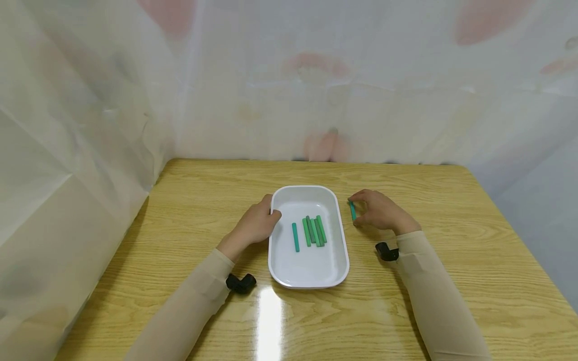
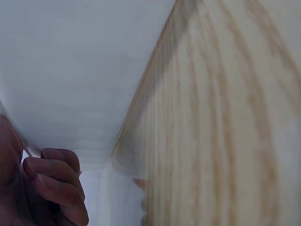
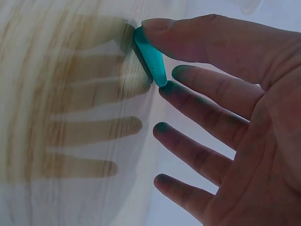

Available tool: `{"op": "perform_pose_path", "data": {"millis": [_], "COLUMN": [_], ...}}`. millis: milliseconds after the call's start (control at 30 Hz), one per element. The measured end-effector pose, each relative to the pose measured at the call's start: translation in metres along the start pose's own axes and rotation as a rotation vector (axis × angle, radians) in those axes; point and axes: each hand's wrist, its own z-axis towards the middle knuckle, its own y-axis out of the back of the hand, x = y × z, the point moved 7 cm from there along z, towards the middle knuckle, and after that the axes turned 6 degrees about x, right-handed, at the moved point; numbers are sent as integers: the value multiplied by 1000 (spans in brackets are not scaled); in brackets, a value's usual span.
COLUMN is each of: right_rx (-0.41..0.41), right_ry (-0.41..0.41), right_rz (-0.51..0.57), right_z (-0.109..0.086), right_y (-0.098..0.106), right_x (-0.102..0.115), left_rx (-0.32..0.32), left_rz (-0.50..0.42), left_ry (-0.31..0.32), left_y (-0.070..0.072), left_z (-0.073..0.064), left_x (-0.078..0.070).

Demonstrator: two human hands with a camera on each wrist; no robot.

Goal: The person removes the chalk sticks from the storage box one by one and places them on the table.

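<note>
A white rectangular tray (image 1: 307,271) stands on the table. My left hand (image 1: 254,223) grips its left side, thumb over the rim; in the left wrist view the curled fingers (image 2: 59,176) are against the outer wall. Beyond the tray's right side, my right hand (image 1: 381,211) pinches a teal chalk stick (image 3: 151,59) by its two ends, between thumb and a fingertip, at the tabletop. The other fingers (image 3: 193,150) are spread, with green stains on their tips. Inside the tray, one teal chalk stick (image 1: 295,237) lies left of a cluster of several green chalk sticks (image 1: 306,231).
The wood-grain table (image 1: 217,180) ends at a pale, wrinkled sheet (image 1: 253,100) hanging behind it, and more sheeting hangs along the left. Black wrist cameras (image 1: 241,284) sit on both sleeves. Light glares off the tabletop in front of the tray.
</note>
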Motion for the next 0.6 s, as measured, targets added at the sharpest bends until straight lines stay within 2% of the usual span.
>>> {"op": "perform_pose_path", "data": {"millis": [600], "right_rx": [2], "right_ry": [1], "right_rz": [-10], "right_z": [0], "right_y": [0], "right_x": [-1], "left_rx": [-3], "left_rz": [-3], "left_ry": [-8], "left_y": [0], "left_z": [2], "left_x": [2]}}
